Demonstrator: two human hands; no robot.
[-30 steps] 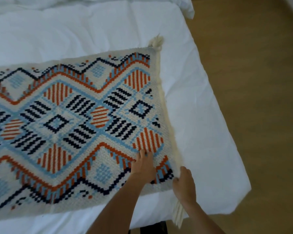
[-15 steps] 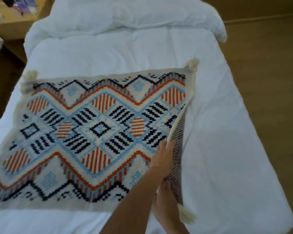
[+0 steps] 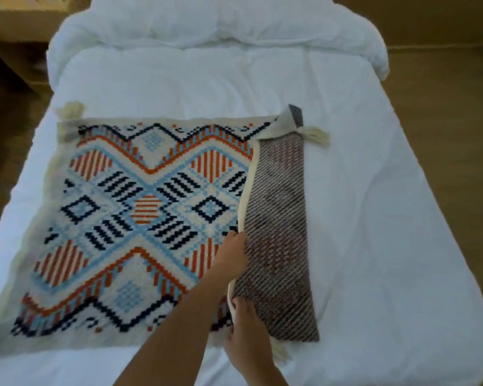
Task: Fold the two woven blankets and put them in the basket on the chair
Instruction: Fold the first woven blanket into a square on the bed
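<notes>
- Where the white bed [image 3: 346, 218] bears it, one woven blanket [image 3: 140, 207] lies spread pattern-up across the left and middle of the duvet. Its right strip is turned up, showing the dark striped underside [image 3: 276, 232].
- The left hand [image 3: 232, 247] has its fingers closed round the cream edge [image 3: 244, 196] about halfway along that strip.
- The right hand [image 3: 246, 335] grips the same edge nearer the foot, just beside a corner tassel.
- I count three cream tassels: far left [image 3: 71, 109], far right [image 3: 315, 135] and near right [image 3: 280, 353].
- One wooden bedside unit [image 3: 20, 20] stands off the bed's far left corner.
</notes>
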